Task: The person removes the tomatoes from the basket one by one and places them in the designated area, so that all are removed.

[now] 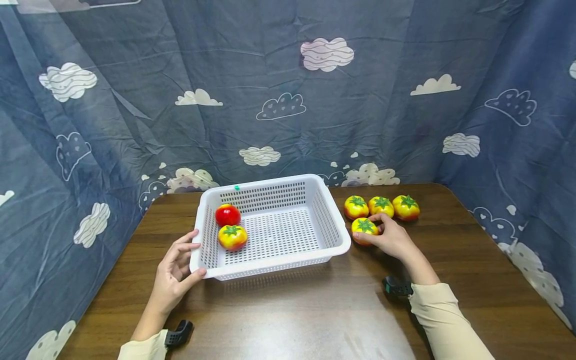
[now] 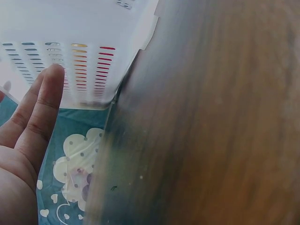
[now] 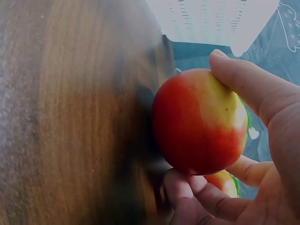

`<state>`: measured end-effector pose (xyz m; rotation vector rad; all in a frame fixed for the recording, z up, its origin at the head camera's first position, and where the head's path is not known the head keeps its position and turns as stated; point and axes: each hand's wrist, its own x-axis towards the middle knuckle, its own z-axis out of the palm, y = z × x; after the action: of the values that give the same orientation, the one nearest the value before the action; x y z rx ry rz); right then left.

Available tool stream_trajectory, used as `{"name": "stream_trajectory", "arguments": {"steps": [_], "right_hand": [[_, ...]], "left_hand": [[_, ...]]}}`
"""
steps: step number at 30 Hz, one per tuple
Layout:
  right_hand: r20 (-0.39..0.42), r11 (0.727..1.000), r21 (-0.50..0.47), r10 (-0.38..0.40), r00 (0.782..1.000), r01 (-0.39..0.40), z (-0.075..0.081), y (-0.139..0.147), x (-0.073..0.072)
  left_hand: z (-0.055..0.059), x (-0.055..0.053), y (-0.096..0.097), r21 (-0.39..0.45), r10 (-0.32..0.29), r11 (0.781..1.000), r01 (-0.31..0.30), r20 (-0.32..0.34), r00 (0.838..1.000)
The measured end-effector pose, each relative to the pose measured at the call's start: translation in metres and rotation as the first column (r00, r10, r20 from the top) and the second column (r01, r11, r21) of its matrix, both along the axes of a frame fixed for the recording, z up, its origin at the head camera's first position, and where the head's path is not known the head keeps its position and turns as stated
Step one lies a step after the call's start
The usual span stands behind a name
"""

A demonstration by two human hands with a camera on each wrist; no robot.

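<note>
A white perforated plastic basket [image 1: 274, 260] stands on the table, with a red tomato [image 1: 227, 215] and a yellow-red tomato [image 1: 232, 238] at its left end. My left hand [image 1: 173, 267] rests against the basket's left end, thumb at the near corner. In the left wrist view its extended fingers [image 2: 44, 103] touch the slotted wall. Right of the basket, my right hand [image 1: 391, 237] pinches another yellow-red tomato [image 3: 199, 122] between thumb and fingers. Whether this tomato touches the table cannot be told. Behind it sit three similar tomatoes, the left [image 1: 356, 206], middle [image 1: 381, 205] and right [image 1: 406, 207].
The brown wooden table [image 1: 288, 310] ends at the back against a blue curtain [image 1: 252, 100] with cloud prints. More curtain hangs at both sides. A black band is on each wrist, below light sleeves. A small green mark [image 1: 237, 188] shows on the basket's far rim.
</note>
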<state>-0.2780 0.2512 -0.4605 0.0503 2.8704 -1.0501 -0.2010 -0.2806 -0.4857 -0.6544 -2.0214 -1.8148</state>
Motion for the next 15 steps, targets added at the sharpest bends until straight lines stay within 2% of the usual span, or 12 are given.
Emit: {"name": "stream_trajectory", "arguments": {"steps": [15], "right_hand": [[0.006, 1.0, -0.005, 0.003, 1.0, -0.003, -0.0047, 0.0003, -0.0007]], "left_hand": [[0.0006, 0.0015, 0.0016, 0.006, 0.018, 1.0, -0.018, 0.007, 1.0]]}}
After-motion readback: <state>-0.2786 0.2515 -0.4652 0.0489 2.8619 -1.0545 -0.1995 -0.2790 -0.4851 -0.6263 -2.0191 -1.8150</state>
